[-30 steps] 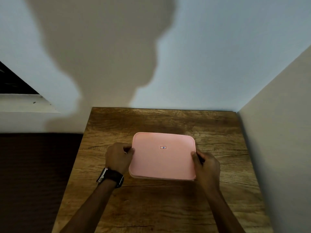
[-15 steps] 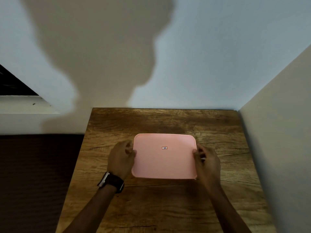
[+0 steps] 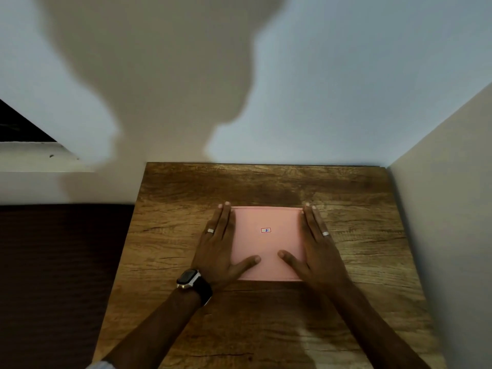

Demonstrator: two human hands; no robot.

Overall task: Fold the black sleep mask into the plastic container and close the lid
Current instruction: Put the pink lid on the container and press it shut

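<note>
A pink lid [image 3: 267, 243] with a small sticker at its middle covers the plastic container at the centre of the wooden table [image 3: 266, 328]. My left hand [image 3: 219, 251] lies flat along the lid's left edge, fingers straight, thumb on the lid's near part. My right hand [image 3: 318, 251] lies flat the same way along the right edge. Both palms rest on the lid and hold nothing. The container body and the black sleep mask are hidden under the lid.
A pale wall [image 3: 346, 89] rises right behind the table and a second wall [image 3: 452, 209] closes its right side. Left of the table lies a dark surface [image 3: 58, 275], with a white ledge [image 3: 32, 161] above it.
Both hands left their grip on the lid's left and right sides and now lie flat on top of it, fingers stretched toward the far edge. The lid now sits level.
</note>
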